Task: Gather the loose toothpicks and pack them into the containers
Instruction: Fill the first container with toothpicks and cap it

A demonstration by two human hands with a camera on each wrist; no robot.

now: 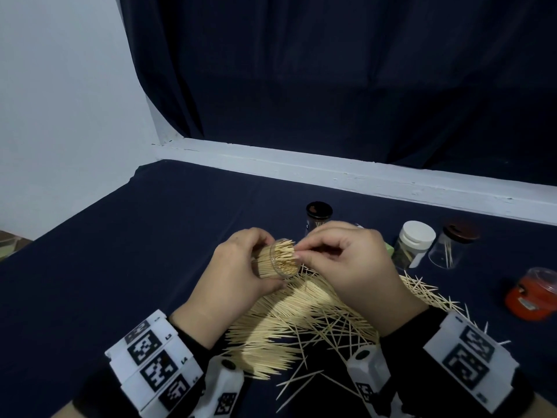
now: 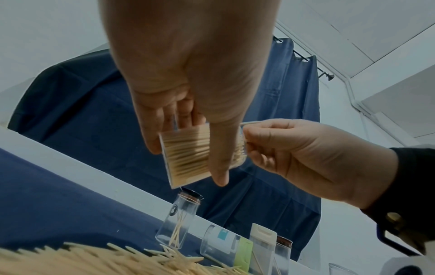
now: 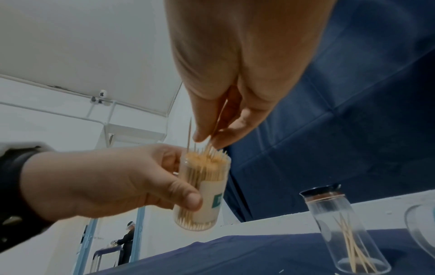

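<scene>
Nearest the head cam: my wrist bands (image 1: 156, 354), white blocks with black square codes, over black sleeves. Between them, the loose toothpicks (image 1: 301, 321), a pale thin pointed-stick heap on the navy cloth table (image 1: 120, 251).

My left hand (image 1: 238, 273) has fingers and thumb curled round a clear plastic container (image 1: 278, 259), a cylinder lifted off the table and packed tight with toothpicks. My right hand (image 1: 349, 263) has thumb and fingertips pinched together on a few sticks at its open mouth.

Right wrist view only: a white label with a teal patch on that container, and one stick standing proud of the pack.

Left wrist view only: a clear black-capped jar (image 2: 179, 221) behind the heap, a few sticks inside.

Further right: white-capped jar (image 1: 414, 244), brown-lidded clear jar (image 1: 452, 247), orange container (image 1: 532, 292). Dark blue curtain (image 1: 331, 70) behind, white wall at the left.
</scene>
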